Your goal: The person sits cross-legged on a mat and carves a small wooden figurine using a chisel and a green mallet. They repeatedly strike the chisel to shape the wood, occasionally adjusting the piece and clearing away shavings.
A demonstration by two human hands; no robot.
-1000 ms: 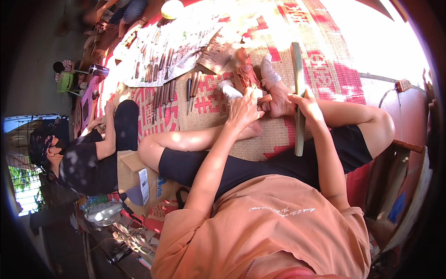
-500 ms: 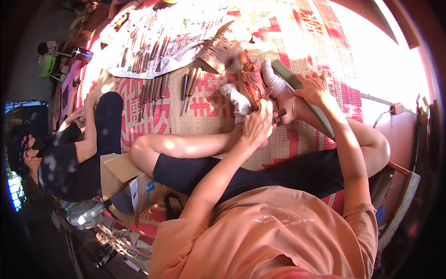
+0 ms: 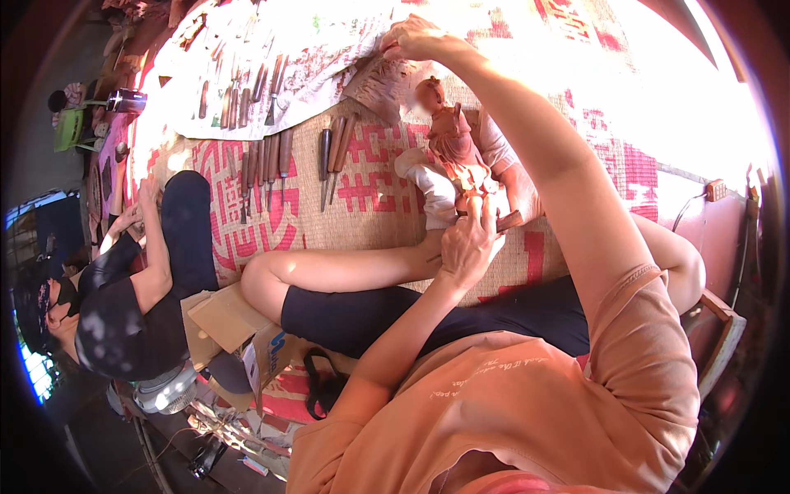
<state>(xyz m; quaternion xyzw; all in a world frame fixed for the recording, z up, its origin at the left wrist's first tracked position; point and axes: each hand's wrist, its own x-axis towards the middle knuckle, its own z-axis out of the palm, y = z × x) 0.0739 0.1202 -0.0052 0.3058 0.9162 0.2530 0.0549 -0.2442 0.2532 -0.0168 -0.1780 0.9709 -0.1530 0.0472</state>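
Note:
A carved reddish-brown wooden figurine (image 3: 453,136) stands tilted between my two feet, which have white cloth wraps (image 3: 426,183) on them. My left hand (image 3: 471,251) is closed at the figurine's base, its fingers against the wood. A carving tool's brown handle (image 3: 511,221) sticks out from that hand's right side; most of the tool is hidden. Far ahead, my right hand (image 3: 415,39) is stretched over the edge of the white cloth (image 3: 321,90), beside a brown rough-surfaced piece (image 3: 374,89). Its fingers are curled together in glare, and what they hold I cannot make out.
Several wood-handled chisels (image 3: 267,165) lie on the red-patterned straw mat (image 3: 362,230), more on the cloth. A person in dark clothes (image 3: 123,317) sits at left. Near my left knee stands an open cardboard box (image 3: 222,317); a fan (image 3: 164,393) is behind it.
My right hand has left the long green strip near my right foot and reached far forward and left. That strip no longer shows. My left hand stays at the figurine's base.

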